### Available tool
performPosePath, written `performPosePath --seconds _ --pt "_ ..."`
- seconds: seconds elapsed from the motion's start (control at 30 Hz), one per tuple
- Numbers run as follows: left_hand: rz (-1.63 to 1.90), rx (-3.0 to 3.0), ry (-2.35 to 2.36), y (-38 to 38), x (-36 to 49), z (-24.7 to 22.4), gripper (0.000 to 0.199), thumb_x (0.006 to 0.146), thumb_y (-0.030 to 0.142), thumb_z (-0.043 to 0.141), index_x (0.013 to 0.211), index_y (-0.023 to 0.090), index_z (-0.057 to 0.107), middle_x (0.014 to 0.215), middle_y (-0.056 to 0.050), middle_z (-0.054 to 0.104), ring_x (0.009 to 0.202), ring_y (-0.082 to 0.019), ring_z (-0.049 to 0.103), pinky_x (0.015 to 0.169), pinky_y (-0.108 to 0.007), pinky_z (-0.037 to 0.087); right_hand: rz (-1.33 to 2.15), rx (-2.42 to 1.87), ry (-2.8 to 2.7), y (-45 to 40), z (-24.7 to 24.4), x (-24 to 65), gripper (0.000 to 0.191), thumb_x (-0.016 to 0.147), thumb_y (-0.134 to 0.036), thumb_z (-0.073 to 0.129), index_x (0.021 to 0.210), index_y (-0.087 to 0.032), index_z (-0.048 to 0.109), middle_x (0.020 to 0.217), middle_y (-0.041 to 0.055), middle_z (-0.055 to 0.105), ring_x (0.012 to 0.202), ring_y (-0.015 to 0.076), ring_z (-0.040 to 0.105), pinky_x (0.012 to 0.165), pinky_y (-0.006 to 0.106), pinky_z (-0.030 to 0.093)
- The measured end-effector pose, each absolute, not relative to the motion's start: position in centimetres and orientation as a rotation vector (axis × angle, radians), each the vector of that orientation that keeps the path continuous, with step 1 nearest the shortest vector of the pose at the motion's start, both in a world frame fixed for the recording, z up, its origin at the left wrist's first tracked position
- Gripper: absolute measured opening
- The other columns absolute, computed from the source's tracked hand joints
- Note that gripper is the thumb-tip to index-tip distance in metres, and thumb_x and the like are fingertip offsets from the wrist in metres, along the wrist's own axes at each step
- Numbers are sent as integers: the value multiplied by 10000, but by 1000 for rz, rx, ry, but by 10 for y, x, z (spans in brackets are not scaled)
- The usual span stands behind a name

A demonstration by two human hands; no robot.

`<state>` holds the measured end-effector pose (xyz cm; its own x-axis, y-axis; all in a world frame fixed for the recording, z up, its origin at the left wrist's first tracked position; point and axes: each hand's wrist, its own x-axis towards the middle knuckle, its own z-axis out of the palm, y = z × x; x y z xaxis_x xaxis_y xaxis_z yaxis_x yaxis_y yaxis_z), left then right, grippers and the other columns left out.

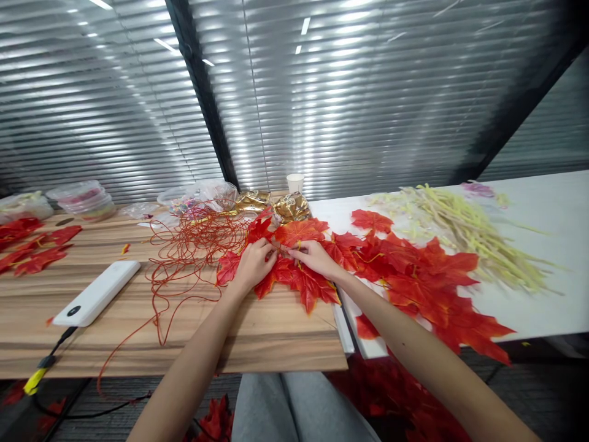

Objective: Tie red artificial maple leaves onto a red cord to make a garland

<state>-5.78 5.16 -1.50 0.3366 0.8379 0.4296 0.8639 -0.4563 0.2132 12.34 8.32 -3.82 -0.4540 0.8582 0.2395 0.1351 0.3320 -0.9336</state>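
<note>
My left hand [256, 263] and my right hand [313, 256] meet over a bunch of red artificial maple leaves [313, 287] at the wooden table's right end. Both hands are closed in a pinch, fingertips a small gap apart. What lies between the fingers is too small to make out; a bit of yellow, like a leaf stem, shows by the right fingertips. A loose tangle of red cord [197, 236] lies left of my left hand. More red maple leaves [427, 276] are heaped under and beyond my right forearm.
A white power bank [99, 293] with a black cable lies at left. Plastic tubs [85, 199], gold wrappers [292, 207] and a paper cup [295, 182] stand along the back. Pale yellow strips [469, 233] cover part of the white table [561, 227]. Blinds rise behind.
</note>
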Motion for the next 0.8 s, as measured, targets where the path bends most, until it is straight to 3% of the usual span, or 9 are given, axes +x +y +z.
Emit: performPosePath --seconds 0.23,0.57,0.8 --pt "-786 -2559 -1629 51 -57 -14 163 819 215 464 828 184 623 840 -51 568 784 -152 552 710 -276 426 1174 -831 -1841 82 -37 123 247 772 -314 538 878 -133 670 863 67 681 779 177 608 693 281 459" --pt "-750 -2579 -1621 51 -57 -15 176 820 214 457 845 185 629 843 -52 578 780 -148 562 702 -267 432 1079 -864 -1909 81 -36 124 221 781 -298 510 763 -130 652 753 45 669 676 149 581 641 251 435" --pt "-695 -2575 -1621 52 -57 -16 193 828 225 442 859 177 626 852 -53 581 770 -145 561 693 -262 431 1048 -873 -1944 82 -38 124 225 783 -289 501 787 -129 658 770 49 671 693 155 581 643 252 429"
